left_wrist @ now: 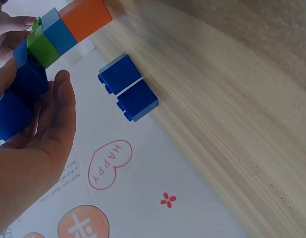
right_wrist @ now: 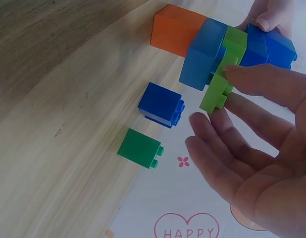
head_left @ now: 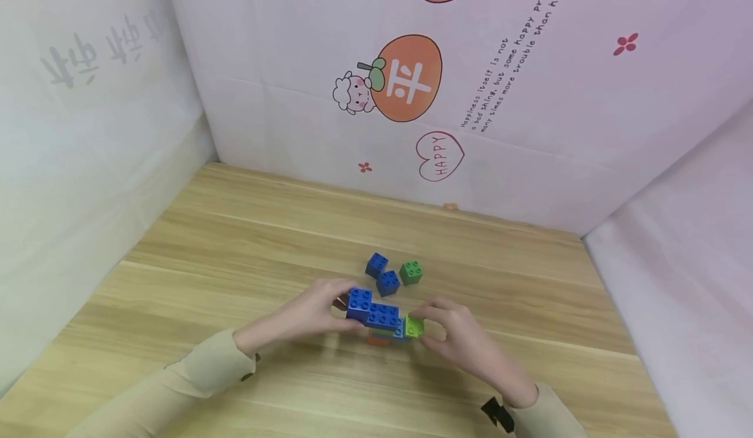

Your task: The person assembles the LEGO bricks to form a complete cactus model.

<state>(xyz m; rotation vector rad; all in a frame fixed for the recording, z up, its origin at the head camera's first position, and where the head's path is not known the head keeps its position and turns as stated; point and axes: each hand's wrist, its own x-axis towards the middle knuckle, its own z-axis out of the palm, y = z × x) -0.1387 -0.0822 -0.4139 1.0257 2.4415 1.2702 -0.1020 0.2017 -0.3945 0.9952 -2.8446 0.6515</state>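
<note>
A stack of toy building bricks stands between the two hands. Its base is an orange brick (right_wrist: 175, 30), followed by a light blue brick (right_wrist: 202, 54), a light green brick (right_wrist: 235, 38) and two dark blue bricks stepped to the left, the upper one (head_left: 359, 302) outermost. The left hand (head_left: 323, 307) grips these dark blue bricks, thumb on the near side and fingers on the far side. At the stack's right, the right hand (head_left: 455, 333) pinches a thin lime green brick (right_wrist: 215, 94) between thumb and fingertips, right over the light blue brick's studs.
Just behind the stack, two loose dark blue bricks (left_wrist: 121, 74) lie close together on the wooden table (head_left: 265, 229). Beside them, to the right, is a loose green brick (head_left: 411, 272). White printed cloth (head_left: 282, 98) walls the table at the back and both sides.
</note>
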